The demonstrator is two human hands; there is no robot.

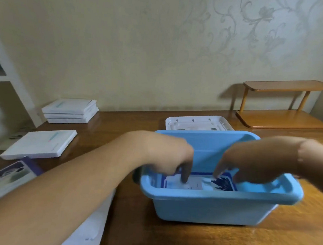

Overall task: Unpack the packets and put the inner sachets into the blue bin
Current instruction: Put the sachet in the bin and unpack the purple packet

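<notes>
Nearest the camera, flat white packets (90, 230) lie on the wooden table (205, 244), partly under the left forearm. A purple-edged printed packet (5, 180) sits at the left edge.

Blue bin (214, 208) stands on the table, centre-right. Both hands reach down into it from above. Left hand (166, 157): fingers point downward, one fingertip touching a white and blue sachet (196, 184) lying in the bin. Fingers look roughly straight, pressing rather than curling round it; motion blur makes this uncertain. Right hand (253, 163): fingers extend down to the same sachet near its dark blue print; whether they pinch it or only touch it, cannot tell.

Left of the bin, a single white packet (40, 144) lies flat on the table. Further back, a stack of three white packets (70, 111) sits near the wall.

Just behind the bin, a white lid (197, 123) lies flat. Far right, a small wooden shelf (280, 105) stands against the patterned wall.
</notes>
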